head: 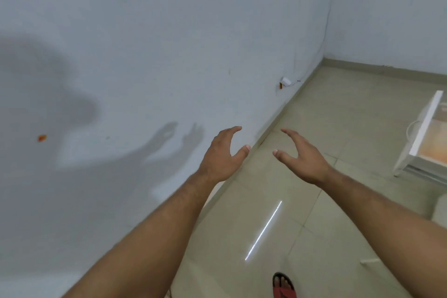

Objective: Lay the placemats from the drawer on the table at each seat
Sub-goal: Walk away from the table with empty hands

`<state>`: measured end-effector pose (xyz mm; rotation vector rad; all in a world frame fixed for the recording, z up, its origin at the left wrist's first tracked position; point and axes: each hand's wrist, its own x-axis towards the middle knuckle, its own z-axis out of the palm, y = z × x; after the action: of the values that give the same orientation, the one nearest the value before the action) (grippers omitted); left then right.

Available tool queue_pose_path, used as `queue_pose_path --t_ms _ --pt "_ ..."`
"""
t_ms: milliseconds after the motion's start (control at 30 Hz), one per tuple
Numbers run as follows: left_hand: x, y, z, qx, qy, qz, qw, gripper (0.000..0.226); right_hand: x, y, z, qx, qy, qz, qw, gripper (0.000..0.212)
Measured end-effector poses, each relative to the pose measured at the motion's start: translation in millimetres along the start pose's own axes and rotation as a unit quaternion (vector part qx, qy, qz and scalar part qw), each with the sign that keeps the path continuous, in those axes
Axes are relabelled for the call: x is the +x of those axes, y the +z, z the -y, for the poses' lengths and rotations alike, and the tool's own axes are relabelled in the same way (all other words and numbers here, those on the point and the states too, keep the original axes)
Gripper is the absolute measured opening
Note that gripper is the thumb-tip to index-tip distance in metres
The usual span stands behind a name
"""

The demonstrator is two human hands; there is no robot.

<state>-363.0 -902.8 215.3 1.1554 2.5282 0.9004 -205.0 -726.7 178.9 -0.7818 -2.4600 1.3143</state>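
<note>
Your left hand (223,152) and right hand (302,155) are hanging loosely spread, holding nothing. At three o'clock the open drawer (427,123) is showing seemingly orange placemats (435,147), probably light and floppy; pinching opposite edges looks safest.

light: dim, cool; shadows: soft on wall (169,31); glare: streak on floor (350,116); edges: bowed, blurred

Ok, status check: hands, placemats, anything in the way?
Left hand, right hand open, empty, held out ahead. Open white drawer far right, orange inside, possibly placemats. Only tiled floor between.
</note>
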Motion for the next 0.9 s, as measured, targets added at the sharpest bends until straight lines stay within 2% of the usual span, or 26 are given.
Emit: queue_pose_path --t_ms 300,500,667,800,900 --pt "225 87 -51 -0.006 0.096 0.131 0.987 0.058 134 -84 -84 0.04 0.131 -0.114 0.984 0.071" --pt "368 169 -102 -0.018 0.176 0.235 0.956 0.058 207 -140 -144 0.095 0.239 -0.215 0.942 0.069" --pt "464 231 -162 -0.019 0.234 0.331 0.914 0.054 247 -181 -181 0.203 0.346 -0.338 0.851 0.065" --pt "513 295 -218 -0.024 0.228 0.422 0.877 0.051 259 -211 -221 0.27 0.434 -0.421 0.75 0.062" --pt "531 347 -256 -0.011 0.219 0.49 0.844 0.049 260 -230 -252 0.328 0.47 -0.49 0.656 0.06"
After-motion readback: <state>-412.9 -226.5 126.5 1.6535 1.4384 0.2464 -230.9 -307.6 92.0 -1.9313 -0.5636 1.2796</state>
